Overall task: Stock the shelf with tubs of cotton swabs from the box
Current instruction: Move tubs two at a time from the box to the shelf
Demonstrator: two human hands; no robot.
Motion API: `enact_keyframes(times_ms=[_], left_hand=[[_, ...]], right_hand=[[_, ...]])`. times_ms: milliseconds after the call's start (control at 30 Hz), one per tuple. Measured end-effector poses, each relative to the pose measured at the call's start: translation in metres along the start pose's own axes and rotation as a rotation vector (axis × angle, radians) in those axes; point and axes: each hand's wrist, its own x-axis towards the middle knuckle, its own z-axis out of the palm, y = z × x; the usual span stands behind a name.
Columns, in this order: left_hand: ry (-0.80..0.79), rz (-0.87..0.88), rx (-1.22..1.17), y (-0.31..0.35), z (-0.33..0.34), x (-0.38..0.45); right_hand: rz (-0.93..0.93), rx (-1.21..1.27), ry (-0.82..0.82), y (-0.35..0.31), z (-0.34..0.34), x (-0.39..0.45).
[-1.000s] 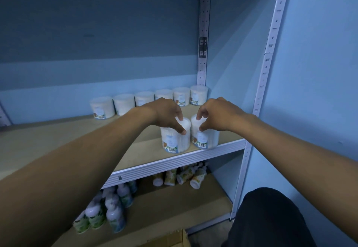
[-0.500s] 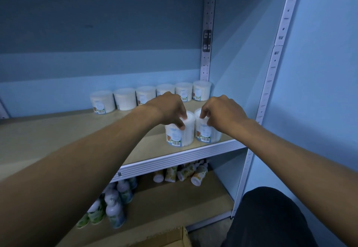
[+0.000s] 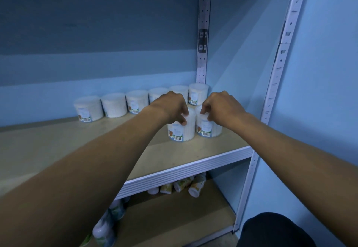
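Two white tubs of cotton swabs stand side by side on the wooden shelf (image 3: 58,150), towards its right end. My left hand (image 3: 170,107) grips the top of the left tub (image 3: 182,130) with curled fingers. My right hand (image 3: 222,107) grips the top of the right tub (image 3: 208,127) the same way. Behind them, a row of several more tubs (image 3: 116,105) lines the back wall, the rightmost one (image 3: 197,93) in the corner. The box is out of view.
White slotted uprights (image 3: 279,68) frame the shelf on the right. On the lower shelf (image 3: 174,212) lie several small bottles, some tipped over (image 3: 195,186), others standing at left (image 3: 104,231). A dark trouser leg (image 3: 271,231) shows at bottom right.
Both hands have pushed the two tubs further back on the shelf, away from the front edge and closer to the back row. The camera has shifted slightly.
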Motion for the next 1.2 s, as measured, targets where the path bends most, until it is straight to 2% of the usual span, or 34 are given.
enact_keyframes(times_ms=[733,1200], left_hand=[[0.094,-0.007,-0.107,-0.021,0.03,0.098],[0.186,-0.024,-0.132,-0.03,0.049,0.132]], right_hand=[[0.112,0.049,0.05,0.034,0.029,0.087],[0.045,0.062,0.154,0.053,0.05,0.116]])
